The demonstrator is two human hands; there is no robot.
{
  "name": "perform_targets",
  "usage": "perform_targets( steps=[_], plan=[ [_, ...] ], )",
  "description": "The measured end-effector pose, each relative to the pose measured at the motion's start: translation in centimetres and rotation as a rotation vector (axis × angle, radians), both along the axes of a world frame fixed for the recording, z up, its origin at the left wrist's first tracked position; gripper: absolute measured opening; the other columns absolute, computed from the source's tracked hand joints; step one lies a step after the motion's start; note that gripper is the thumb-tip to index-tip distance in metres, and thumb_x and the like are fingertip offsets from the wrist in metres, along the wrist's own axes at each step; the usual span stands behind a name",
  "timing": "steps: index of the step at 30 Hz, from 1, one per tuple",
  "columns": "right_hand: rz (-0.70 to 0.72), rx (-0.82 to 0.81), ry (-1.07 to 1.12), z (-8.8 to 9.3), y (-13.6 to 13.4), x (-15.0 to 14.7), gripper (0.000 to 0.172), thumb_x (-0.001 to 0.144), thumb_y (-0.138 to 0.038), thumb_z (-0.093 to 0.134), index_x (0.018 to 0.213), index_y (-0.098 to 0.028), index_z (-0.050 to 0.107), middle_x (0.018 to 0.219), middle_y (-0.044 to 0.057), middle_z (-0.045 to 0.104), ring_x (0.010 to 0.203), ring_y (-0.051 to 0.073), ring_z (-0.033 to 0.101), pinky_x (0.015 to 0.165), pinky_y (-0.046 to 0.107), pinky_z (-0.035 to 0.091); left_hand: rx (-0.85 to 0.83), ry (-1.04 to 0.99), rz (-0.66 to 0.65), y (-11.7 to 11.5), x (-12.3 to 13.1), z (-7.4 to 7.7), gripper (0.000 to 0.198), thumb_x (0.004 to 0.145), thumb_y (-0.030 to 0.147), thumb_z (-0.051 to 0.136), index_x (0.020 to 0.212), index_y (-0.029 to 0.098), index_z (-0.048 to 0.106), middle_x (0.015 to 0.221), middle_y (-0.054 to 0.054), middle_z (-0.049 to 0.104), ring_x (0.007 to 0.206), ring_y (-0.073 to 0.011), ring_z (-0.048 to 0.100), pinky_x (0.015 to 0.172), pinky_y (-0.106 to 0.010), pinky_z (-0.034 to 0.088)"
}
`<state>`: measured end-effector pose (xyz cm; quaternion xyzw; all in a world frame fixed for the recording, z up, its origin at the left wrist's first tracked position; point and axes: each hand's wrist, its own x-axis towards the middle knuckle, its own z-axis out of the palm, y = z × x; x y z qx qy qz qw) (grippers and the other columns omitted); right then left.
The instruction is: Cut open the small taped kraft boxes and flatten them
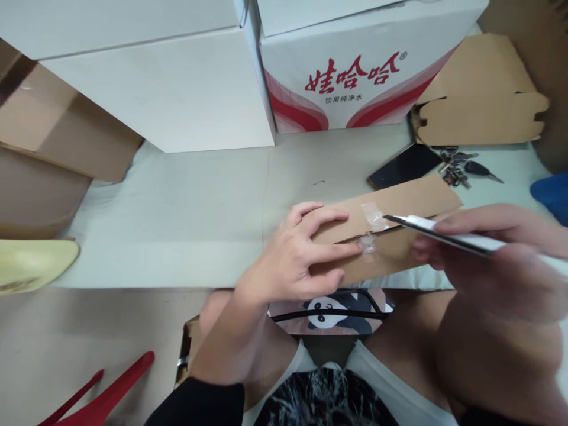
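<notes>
the cardboard box (412, 201) lies right of the frame's centre, clear tape (374, 216) on it. the left hand (302, 254) steadies it, fingers spread; the right hand (497, 272) pinches a cutter (465, 239), tip at the tape. shallow strokes, angled off the left fingertips, seem safest.

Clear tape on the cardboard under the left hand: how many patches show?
2. One patch is on the far flap, by the knife tip; the other patch is on the near flap, by a left hand fingertip. Fingers may hide more.
</notes>
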<state>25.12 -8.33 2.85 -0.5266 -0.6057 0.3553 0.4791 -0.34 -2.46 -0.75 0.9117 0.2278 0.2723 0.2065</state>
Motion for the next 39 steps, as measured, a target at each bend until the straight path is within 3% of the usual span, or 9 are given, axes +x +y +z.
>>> perform_targets(
  steps=[3,6,14,23,29,39],
  plan=[
    [0.04,0.049,-0.085,0.2,0.0,0.0,0.01,0.092,-0.037,0.067,0.085,-0.032,0.072,0.072,0.002,0.069,0.064,0.02,0.063,0.053,0.035,0.045,-0.008,0.0,0.007,0.0,0.0,0.0,0.036,0.093,0.039,0.059,0.123,0.026,0.075,0.142,-0.015,0.06,0.133,-0.0263,0.052,0.119,-0.052,0.036],
    [0.126,0.03,-0.207,0.3,0.3,-0.1,0.008,0.09,-0.025,0.069,0.085,-0.031,0.07,0.062,-0.002,0.066,0.054,0.017,0.06,0.048,0.032,0.042,-0.015,0.004,0.008,0.0,0.1,0.1,0.035,0.093,0.038,0.059,0.122,0.026,0.075,0.142,-0.015,0.059,0.133,-0.0261,0.052,0.119,-0.052,0.036],
    [0.167,0.026,-0.309,0.4,1.1,-0.9,0.002,0.087,-0.028,0.07,0.085,-0.027,0.069,0.065,-0.004,0.071,0.049,0.011,0.06,0.044,0.025,0.04,-0.02,0.013,0.016,0.0,0.2,0.3,0.033,0.091,0.033,0.059,0.119,0.028,0.077,0.139,-0.014,0.062,0.132,-0.0259,0.053,0.118,-0.054,0.037],
    [0.168,0.095,-0.394,0.8,1.9,-1.6,0.006,0.085,-0.023,0.069,0.08,-0.026,0.067,0.057,-0.005,0.066,0.043,0.01,0.054,0.042,0.026,0.035,-0.018,0.002,0.022,0.0,0.2,0.2,0.033,0.092,0.032,0.057,0.118,0.024,0.077,0.139,-0.016,0.062,0.131,-0.0262,0.054,0.117,-0.054,0.039],
    [0.16,0.085,-0.402,0.5,1.7,-1.4,0.007,0.087,-0.023,0.068,0.081,-0.027,0.066,0.058,-0.006,0.065,0.045,0.01,0.054,0.045,0.029,0.036,-0.034,0.036,0.03,0.0,0.2,0.3,0.034,0.091,0.029,0.057,0.119,0.028,0.076,0.141,-0.012,0.062,0.133,-0.0263,0.053,0.118,-0.055,0.037],
    [0.11,0.069,-0.427,0.6,1.3,-1.5,0.01,0.089,-0.024,0.065,0.079,-0.027,0.064,0.06,-0.006,0.066,0.046,0.01,0.054,0.046,0.029,0.037,0.002,0.008,0.026,0.0,0.3,0.4,0.033,0.092,0.027,0.056,0.118,0.025,0.077,0.138,-0.015,0.063,0.132,-0.0256,0.055,0.116,-0.053,0.039]
  ],
)
